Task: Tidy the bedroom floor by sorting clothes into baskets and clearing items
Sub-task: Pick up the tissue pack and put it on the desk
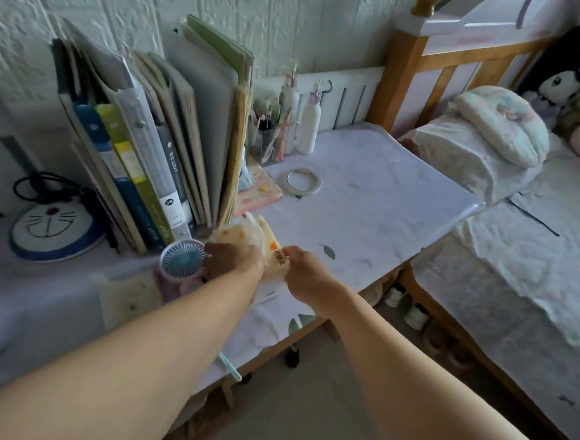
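Both my arms reach out over a desk covered with a pale cloth (pixel 379 191). My left hand (pixel 232 262) and my right hand (pixel 307 272) both grip a soft yellow-and-white packet with orange spots (pixel 263 240), held just above the desk near its front edge. My left hand holds the packet's left side, my right hand pinches its right end. Part of the packet is hidden behind my hands. No clothes or baskets are in view.
A small blue hand fan (pixel 183 258) stands just left of my left hand. Upright binders and books (pixel 148 162) fill the desk's left. A tape ring (pixel 303 182), pen cup (pixel 266 139) and white bottle (pixel 309 125) sit further back. The bed (pixel 526 257) lies to the right.
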`<act>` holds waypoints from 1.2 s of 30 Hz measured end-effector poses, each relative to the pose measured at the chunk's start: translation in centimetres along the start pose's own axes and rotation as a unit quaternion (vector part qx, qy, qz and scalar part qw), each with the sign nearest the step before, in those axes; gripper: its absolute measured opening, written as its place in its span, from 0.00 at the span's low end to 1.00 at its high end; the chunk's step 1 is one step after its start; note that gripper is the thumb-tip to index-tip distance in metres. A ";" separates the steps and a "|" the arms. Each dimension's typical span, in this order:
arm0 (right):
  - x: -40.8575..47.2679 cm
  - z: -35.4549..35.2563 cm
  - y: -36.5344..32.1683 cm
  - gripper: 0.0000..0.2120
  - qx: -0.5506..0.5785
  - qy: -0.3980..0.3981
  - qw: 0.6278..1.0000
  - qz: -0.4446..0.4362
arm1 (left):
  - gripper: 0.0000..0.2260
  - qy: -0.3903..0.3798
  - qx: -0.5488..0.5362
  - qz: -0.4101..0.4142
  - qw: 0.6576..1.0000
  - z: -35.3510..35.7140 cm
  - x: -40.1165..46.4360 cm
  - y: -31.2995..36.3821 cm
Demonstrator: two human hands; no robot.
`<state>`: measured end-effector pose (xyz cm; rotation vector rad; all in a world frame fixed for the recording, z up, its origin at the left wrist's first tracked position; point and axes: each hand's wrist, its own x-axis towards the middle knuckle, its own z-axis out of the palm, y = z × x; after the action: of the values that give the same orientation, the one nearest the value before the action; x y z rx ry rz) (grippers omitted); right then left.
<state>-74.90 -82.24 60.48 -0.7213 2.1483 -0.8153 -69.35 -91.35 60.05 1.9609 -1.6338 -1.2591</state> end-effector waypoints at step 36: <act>-20.1 -1.4 33.9 0.33 0.121 0.238 0.893 0.363 | 0.17 -0.413 0.367 0.352 0.755 20.9 -23.6 -18.1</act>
<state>-72.34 -46.09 45.08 0.4615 2.4035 -0.8619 -72.94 -58.16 45.57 0.6897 -3.2700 -1.2936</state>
